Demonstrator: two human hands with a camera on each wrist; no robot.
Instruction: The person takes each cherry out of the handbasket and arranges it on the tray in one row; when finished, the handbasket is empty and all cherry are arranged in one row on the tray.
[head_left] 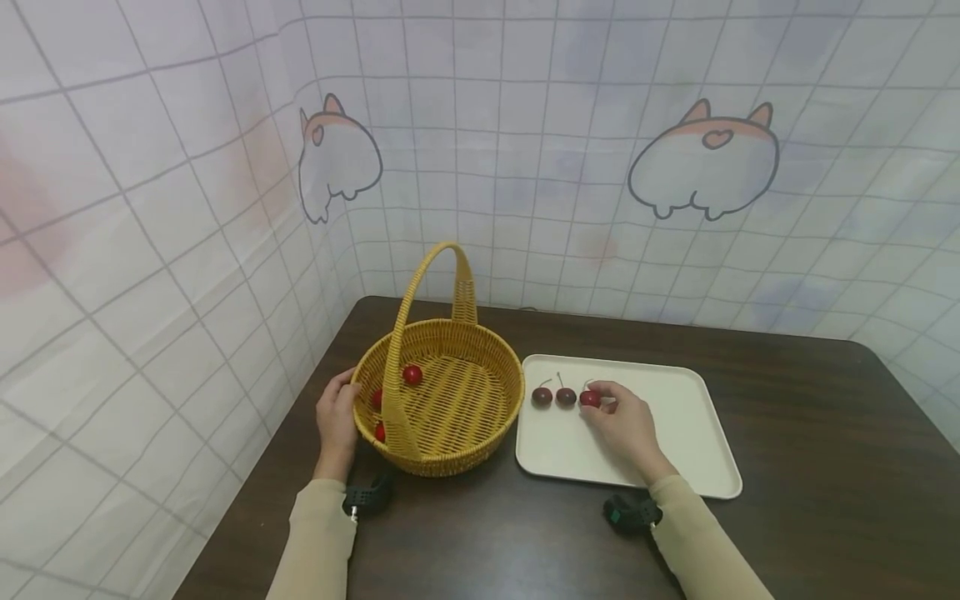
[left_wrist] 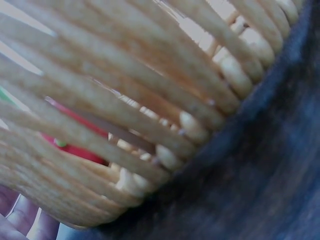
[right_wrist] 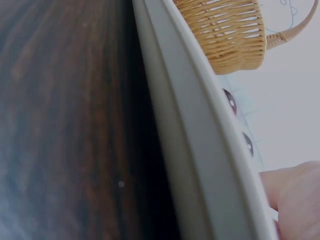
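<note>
In the head view, my right hand [head_left: 624, 423] pinches a red cherry [head_left: 590, 400] between thumb and fingers over the white tray [head_left: 675, 433]. Two dark cherries with stems, one nearer [head_left: 566, 397] and one farther left [head_left: 542, 397], lie in a row beside it. My left hand [head_left: 337, 417] holds the left side of a yellow woven basket [head_left: 487, 450], fingertips at its rim. Inside, a red cherry [head_left: 412, 375] lies on the bottom, and two more red fruits are partly hidden behind the handle. The left wrist view shows red through the basket's slats [left_wrist: 100, 105].
The basket's tall arched handle [head_left: 405, 325] rises over its opening. Basket and tray stand side by side on a dark wooden table [head_left: 810, 433]. A patterned cloth [head_left: 555, 167] hangs behind the table and along its left side.
</note>
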